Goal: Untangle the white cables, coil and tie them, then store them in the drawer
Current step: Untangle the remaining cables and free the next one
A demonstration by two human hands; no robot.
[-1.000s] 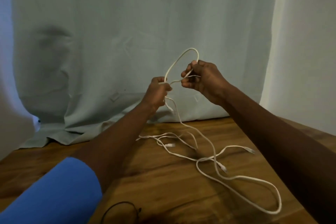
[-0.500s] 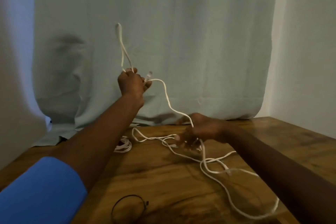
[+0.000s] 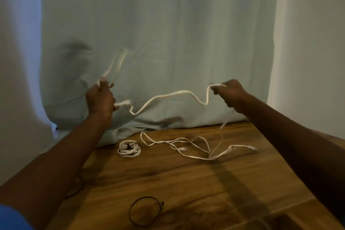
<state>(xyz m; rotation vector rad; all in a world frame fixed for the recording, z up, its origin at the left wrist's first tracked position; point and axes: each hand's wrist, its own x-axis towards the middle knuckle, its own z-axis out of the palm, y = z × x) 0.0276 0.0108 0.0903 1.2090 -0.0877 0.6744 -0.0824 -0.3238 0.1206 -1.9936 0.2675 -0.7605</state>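
Observation:
My left hand [image 3: 99, 100] grips a white cable [image 3: 168, 96], with a narrow loop sticking up above the fist and a plug end poking out at its right. The cable sags across to my right hand [image 3: 230, 94], which grips it at about the same height. From there a strand drops to the tangled white cables [image 3: 196, 145] lying loose on the wooden table [image 3: 186, 183]. A small coiled white cable [image 3: 129, 149], tied with a dark band, lies on the table below my left hand.
A pale curtain [image 3: 158, 33] hangs behind the table and drapes onto its back edge. A black loop tie [image 3: 144, 213] lies near the front of the table. A thin black cord [image 3: 78, 186] shows beside my left forearm.
My right hand rose from the table and moved right, drawing the cable out between both hands. My left hand dropped lower. The view shifted left, revealing the coiled cable.

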